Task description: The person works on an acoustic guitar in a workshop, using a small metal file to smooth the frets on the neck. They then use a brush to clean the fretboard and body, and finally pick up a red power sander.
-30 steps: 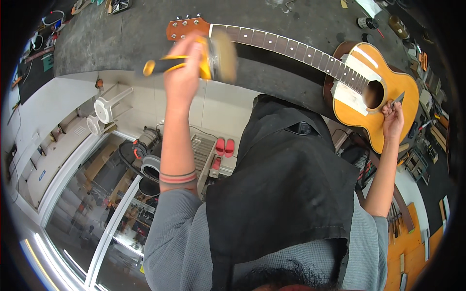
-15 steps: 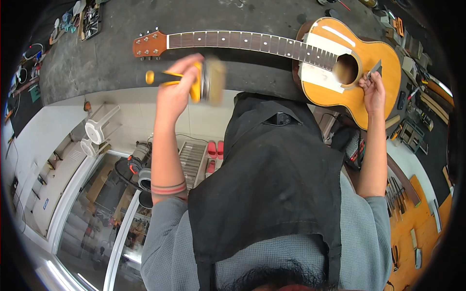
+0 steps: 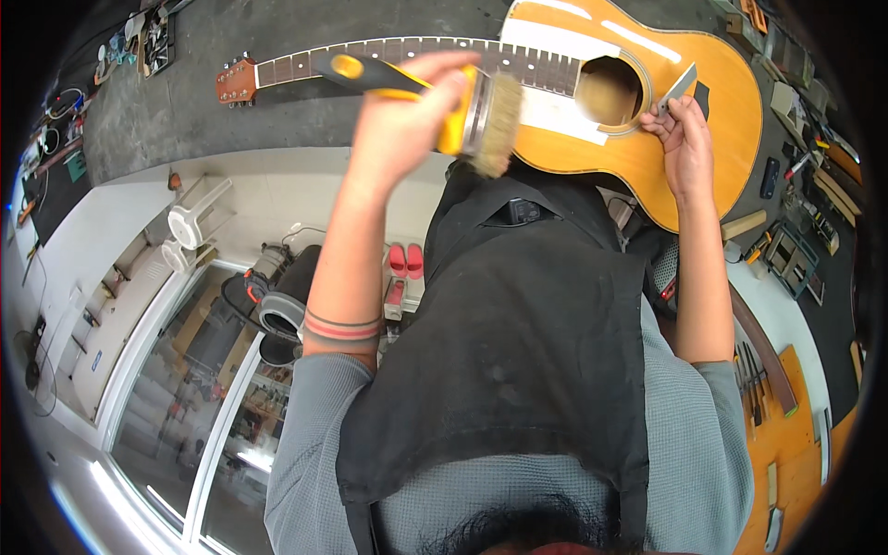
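Note:
My left hand (image 3: pixel 400 129) is closed round the yellow and black handle of a wide flat paintbrush (image 3: pixel 500 125). Its pale bristles, a little blurred, hang by the near edge of an acoustic guitar (image 3: pixel 726 111), close to the fretboard's body end; contact cannot be made out. White sheets (image 3: pixel 555 120) cover the guitar's top on both sides of the fretboard (image 3: pixel 398 48). Over the body, beside the soundhole (image 3: pixel 609 91), my right hand (image 3: pixel 689 143) pinches a small flat metal blade (image 3: pixel 680 86), tilted up.
The guitar lies across a dark workbench (image 3: pixel 185 120), headstock (image 3: pixel 236 81) to the left. Tools crowd the bench's right side, among them a grey-green metal frame (image 3: pixel 789 254) and a wooden strip (image 3: pixel 743 225). A white plastic stool (image 3: pixel 190 225) and red slippers (image 3: pixel 405 261) stand below.
My left hand has brought the brush rightward to the guitar body. The right hand still holds the blade near the soundhole. The guitar shows farther up and left in the picture.

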A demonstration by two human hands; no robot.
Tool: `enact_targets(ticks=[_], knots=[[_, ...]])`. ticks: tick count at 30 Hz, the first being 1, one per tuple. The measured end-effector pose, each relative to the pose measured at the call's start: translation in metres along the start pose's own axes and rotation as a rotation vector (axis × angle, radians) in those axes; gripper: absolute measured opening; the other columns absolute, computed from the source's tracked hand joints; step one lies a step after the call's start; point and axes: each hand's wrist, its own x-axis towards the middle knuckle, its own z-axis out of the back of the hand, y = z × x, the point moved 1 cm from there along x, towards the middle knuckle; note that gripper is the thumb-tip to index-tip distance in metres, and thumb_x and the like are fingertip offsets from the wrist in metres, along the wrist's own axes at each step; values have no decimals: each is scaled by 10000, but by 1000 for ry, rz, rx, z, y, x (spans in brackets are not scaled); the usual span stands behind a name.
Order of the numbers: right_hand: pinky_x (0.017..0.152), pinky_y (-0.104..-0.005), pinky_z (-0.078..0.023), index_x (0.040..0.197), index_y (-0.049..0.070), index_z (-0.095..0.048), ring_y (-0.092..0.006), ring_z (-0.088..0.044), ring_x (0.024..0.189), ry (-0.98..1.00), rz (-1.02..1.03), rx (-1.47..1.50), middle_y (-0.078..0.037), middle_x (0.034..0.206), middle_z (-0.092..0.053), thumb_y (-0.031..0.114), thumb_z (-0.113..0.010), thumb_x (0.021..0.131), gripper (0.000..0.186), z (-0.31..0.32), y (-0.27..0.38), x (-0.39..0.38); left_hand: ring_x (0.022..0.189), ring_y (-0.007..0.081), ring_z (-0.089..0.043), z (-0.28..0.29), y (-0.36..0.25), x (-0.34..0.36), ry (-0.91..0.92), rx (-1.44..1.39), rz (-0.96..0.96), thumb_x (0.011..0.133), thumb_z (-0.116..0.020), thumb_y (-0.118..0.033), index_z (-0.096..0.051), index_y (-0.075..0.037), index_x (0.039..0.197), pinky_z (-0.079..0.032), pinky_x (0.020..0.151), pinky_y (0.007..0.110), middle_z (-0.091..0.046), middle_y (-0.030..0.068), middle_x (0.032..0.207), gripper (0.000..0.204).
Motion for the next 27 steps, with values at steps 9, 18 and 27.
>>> enact_targets(ticks=[9, 18, 27], knots=[[966, -361, -583, 1117, 59, -612, -226, -785, 1030, 76, 4, 34, -108, 1070, -756, 200, -588, 1141, 145, 3, 0, -3, 1093, 303, -708, -29, 27, 2, -685, 426, -217, 1040, -633, -97, -749, 17, 1207, -576, 969, 466, -718, 154, 1171, 233], [1023, -381, -570, 1140, 57, -599, -246, -762, 1102, 148, -15, 28, -113, 1123, -733, 208, -554, 1167, 159, 10, 1, -2, 1137, 322, -741, -114, -29, 29, -185, 365, -557, 995, -690, -80, -777, -3, 1145, -584, 1007, 412, -766, 169, 1245, 190], [1006, -375, -576, 1119, 48, -618, -234, -768, 1079, 180, -7, 60, -101, 1100, -736, 202, -568, 1157, 166, 8, 2, -3, 1062, 353, -763, -109, -27, 24, -393, 477, -551, 925, -718, -71, -775, -50, 1115, -623, 954, 433, -784, 149, 1140, 200]])
